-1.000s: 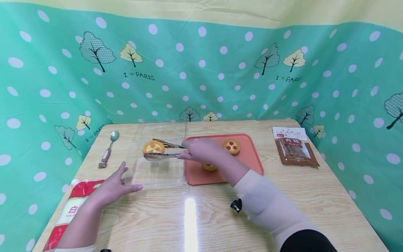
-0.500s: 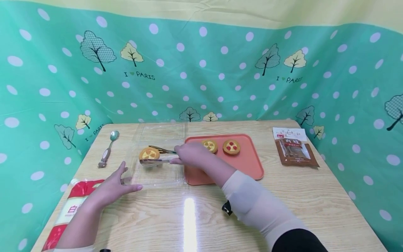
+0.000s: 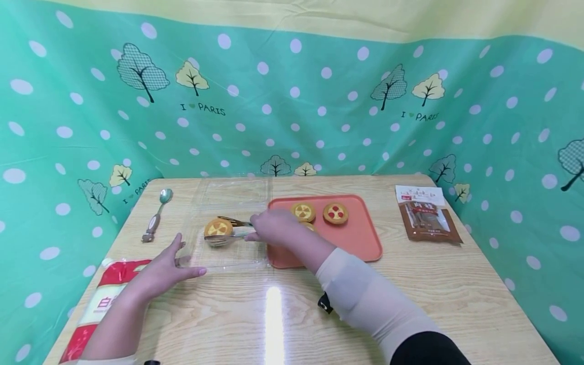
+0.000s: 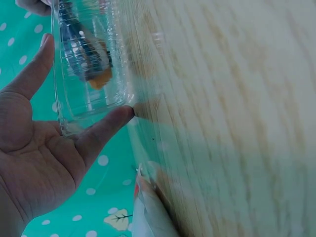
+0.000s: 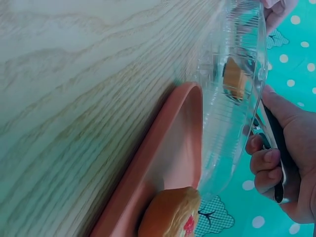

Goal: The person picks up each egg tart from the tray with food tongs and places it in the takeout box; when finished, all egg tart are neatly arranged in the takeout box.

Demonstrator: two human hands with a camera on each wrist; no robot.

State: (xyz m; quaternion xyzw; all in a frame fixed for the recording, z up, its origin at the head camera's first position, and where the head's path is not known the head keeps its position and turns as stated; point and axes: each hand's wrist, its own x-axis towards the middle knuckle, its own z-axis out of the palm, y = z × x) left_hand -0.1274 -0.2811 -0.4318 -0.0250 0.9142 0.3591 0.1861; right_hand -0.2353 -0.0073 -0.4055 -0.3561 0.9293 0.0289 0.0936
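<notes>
My right hand (image 3: 279,226) grips metal tongs (image 3: 228,236) by the handles. Between the tongs' tips is a round golden tart (image 3: 218,228) with a yellow, segmented top, inside an opened clear plastic box (image 3: 232,258). The right wrist view shows the tart (image 5: 234,78) through the box's ribbed wall, with my fingers (image 5: 266,163) wrapped around the tongs. At the box's near left corner is my left hand (image 3: 171,274), thumb and fingers spread. In the left wrist view, its extended thumb and forefinger touch the box's edge (image 4: 94,116).
Right of the box lies a coral tray (image 3: 351,248) bearing several tarts, including a red-dotted one (image 3: 335,214); my right forearm covers part of it. A spoon (image 3: 157,218) lies far left, a red-and-white bag (image 3: 100,304) near left. A brown packet (image 3: 429,220) is at the right.
My right hand has moved left and slightly nearer with the tongs and tart, uncovering more of the tarts on the tray. My left hand has stayed at the box corner.
</notes>
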